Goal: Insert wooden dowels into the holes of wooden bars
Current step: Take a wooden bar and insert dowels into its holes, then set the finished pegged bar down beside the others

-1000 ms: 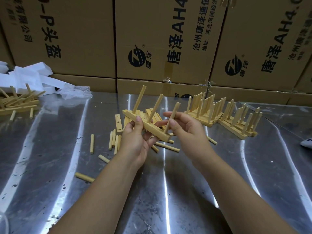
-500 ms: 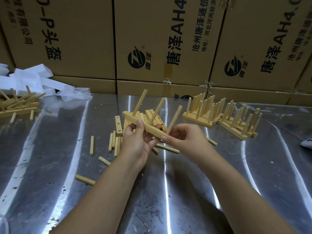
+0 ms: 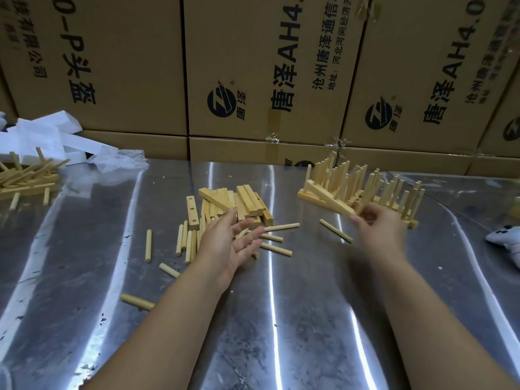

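Your right hand (image 3: 377, 223) grips a filled bar (image 3: 326, 199) at the finished rows (image 3: 394, 192); I think you set it down there. Your left hand (image 3: 233, 243), fingers spread, hovers over loose dowels (image 3: 277, 227) beside the empty bars (image 3: 242, 201). Next, pick up one bar.

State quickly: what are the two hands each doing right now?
Left hand: open, fingers straight, over the loose dowels.
Right hand: gripping one end of a dowelled bar.

Stacked printed cardboard boxes (image 3: 126, 66) behind shiny metal worktop (image 3: 281, 319); white foam pieces (image 3: 56, 136) and crumpled clear plastic (image 3: 118, 161) at far left.
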